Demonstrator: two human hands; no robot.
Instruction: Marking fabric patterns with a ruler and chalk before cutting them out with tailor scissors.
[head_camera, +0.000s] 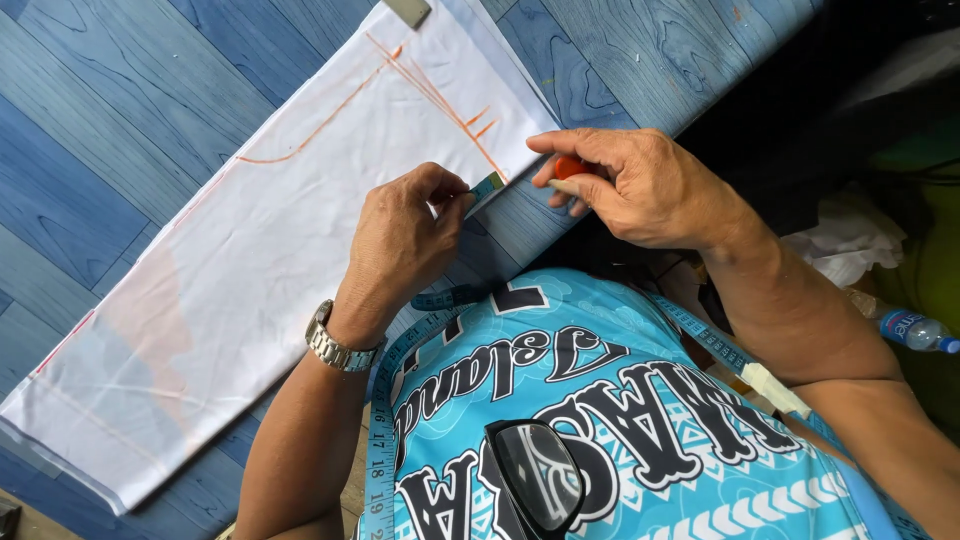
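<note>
A long white cloth (260, 260) marked with orange chalk lines lies on a blue wood-patterned table (90, 140). My left hand (405, 235) pinches the end of a blue measuring tape (487, 186) against the cloth's near edge. My right hand (630, 185) holds a piece of orange chalk (568, 167) just right of the tape end, at the cloth's corner. The rest of the tape hangs around my neck and down over my blue patterned shirt (600, 420).
A silver watch (335, 345) sits on my left wrist. Dark glasses (535, 475) hang from my shirt collar. A small grey weight (407, 10) rests on the cloth's far end. A plastic water bottle (915, 330) and white crumpled cloth (845, 240) lie at right.
</note>
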